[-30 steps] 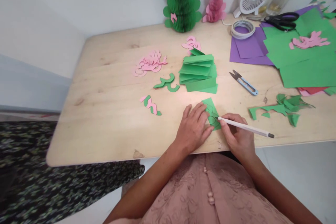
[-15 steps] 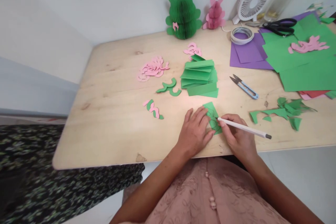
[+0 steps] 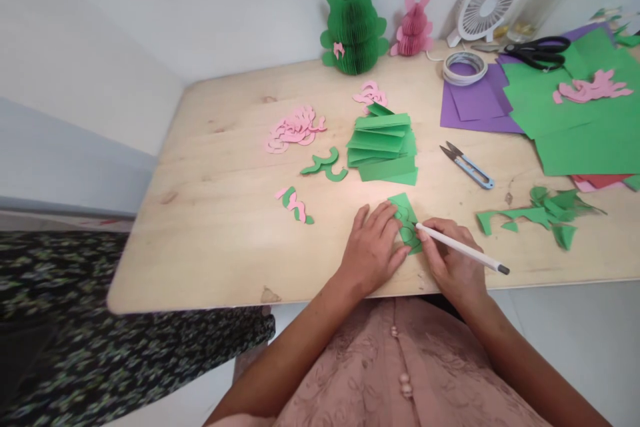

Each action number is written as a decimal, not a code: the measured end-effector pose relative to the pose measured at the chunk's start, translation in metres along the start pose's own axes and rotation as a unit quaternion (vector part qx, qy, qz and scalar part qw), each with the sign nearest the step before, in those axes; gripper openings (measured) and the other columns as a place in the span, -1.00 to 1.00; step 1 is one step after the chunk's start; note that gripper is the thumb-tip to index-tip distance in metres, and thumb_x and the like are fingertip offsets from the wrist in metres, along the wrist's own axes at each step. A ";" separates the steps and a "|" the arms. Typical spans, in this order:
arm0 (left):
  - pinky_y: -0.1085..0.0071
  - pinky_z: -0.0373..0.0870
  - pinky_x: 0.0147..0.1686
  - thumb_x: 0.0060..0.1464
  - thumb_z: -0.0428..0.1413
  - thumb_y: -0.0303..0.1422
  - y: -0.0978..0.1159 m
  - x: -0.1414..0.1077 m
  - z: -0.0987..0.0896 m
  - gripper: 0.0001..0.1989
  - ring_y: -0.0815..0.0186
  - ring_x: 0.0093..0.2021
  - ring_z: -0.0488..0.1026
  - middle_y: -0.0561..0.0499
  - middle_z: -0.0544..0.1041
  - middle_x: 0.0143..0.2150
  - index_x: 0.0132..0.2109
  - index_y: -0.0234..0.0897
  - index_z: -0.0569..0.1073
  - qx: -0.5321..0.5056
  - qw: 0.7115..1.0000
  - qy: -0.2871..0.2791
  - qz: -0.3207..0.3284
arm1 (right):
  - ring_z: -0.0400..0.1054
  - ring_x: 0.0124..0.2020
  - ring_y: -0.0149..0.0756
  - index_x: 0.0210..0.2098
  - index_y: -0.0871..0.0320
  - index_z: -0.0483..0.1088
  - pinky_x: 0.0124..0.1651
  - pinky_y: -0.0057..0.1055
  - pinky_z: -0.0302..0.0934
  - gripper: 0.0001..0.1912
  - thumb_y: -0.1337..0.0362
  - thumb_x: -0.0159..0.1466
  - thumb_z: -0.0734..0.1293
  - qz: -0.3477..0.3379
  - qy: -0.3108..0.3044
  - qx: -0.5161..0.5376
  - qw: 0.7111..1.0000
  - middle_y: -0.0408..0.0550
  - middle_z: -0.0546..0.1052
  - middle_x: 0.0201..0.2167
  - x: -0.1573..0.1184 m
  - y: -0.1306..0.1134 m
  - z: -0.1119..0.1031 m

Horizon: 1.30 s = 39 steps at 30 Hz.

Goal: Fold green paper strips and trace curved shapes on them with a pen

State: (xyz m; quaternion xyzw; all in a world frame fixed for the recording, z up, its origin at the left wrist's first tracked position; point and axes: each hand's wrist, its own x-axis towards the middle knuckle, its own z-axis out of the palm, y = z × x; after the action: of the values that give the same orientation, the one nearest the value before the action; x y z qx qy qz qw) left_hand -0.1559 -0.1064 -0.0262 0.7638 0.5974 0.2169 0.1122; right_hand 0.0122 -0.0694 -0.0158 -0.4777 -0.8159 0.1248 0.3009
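Note:
A small green paper piece [image 3: 409, 219] with dark curved lines drawn on it lies near the table's front edge. My left hand [image 3: 373, 250] rests flat on its left side, fingers slightly spread and pressing it down. In my right hand [image 3: 453, 257] is a white pen [image 3: 465, 249], its tip at the paper's right edge and its dark end pointing right. Beyond the paper lies a stack of folded green strips [image 3: 383, 143]. Green curved cutouts [image 3: 327, 163] and a small pink and green group [image 3: 295, 205] are left of it.
Thread snips [image 3: 467, 165] and green scraps [image 3: 547, 213] lie to the right. Behind them are a tape roll [image 3: 465, 69], black scissors [image 3: 537, 52] and green sheets [image 3: 590, 140]. A green paper rabbit [image 3: 355, 30], a pink one [image 3: 413, 30] and a fan [image 3: 487, 3] stand at the back.
The pen has tilted slightly, its rear end moving left and down, and its tip has shifted a little on the paper. The whole view has shifted slightly. My left hand still presses the paper.

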 end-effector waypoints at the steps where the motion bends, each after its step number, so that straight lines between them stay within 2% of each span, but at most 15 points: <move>1: 0.03 0.01 0.31 0.19 0.07 -0.24 0.000 0.000 0.000 -0.73 0.09 0.31 0.21 -0.21 0.40 0.20 -0.04 -0.30 0.38 0.001 1.000 -0.001 0.000 | 0.41 -0.35 -0.29 -0.24 0.08 0.38 -0.21 -0.37 0.22 -0.86 0.21 0.36 0.21 -0.003 0.001 -0.003 1.000 -0.08 0.56 -0.33 0.000 0.000 0.000; 13: 0.00 0.06 0.28 0.18 0.10 -0.25 0.005 0.004 -0.006 -0.71 0.07 0.29 0.23 -0.22 0.41 0.18 -0.01 -0.30 0.37 0.018 1.000 -0.011 0.002 | 0.40 -0.40 -0.33 -0.23 0.11 0.37 -0.20 -0.39 0.20 -0.87 0.22 0.36 0.22 -0.035 0.020 -0.027 0.999 -0.08 0.58 -0.33 -0.001 0.003 0.004; 28: -0.02 0.05 0.28 0.18 0.08 -0.25 0.004 0.003 -0.003 -0.68 0.06 0.31 0.20 -0.19 0.42 0.17 0.03 -0.30 0.37 0.035 0.999 0.002 0.010 | 0.40 -0.39 -0.29 -0.24 0.08 0.37 -0.25 -0.36 0.20 -0.86 0.20 0.36 0.21 -0.029 0.017 -0.028 0.999 -0.08 0.57 -0.34 -0.001 0.003 0.003; 39: -0.05 0.04 0.29 0.17 0.09 -0.25 0.003 0.004 -0.004 -0.67 0.06 0.32 0.19 -0.22 0.35 0.24 0.03 -0.31 0.36 0.031 0.999 -0.004 0.009 | 0.41 -0.40 -0.30 -0.25 0.10 0.37 -0.24 -0.36 0.20 -0.85 0.20 0.36 0.21 -0.033 0.022 -0.031 0.999 -0.07 0.56 -0.35 0.000 0.003 0.004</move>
State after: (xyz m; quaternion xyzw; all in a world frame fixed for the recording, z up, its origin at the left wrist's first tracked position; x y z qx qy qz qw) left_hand -0.1540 -0.1042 -0.0206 0.7733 0.5962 0.1965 0.0888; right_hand 0.0117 -0.0674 -0.0202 -0.4618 -0.8279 0.0790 0.3083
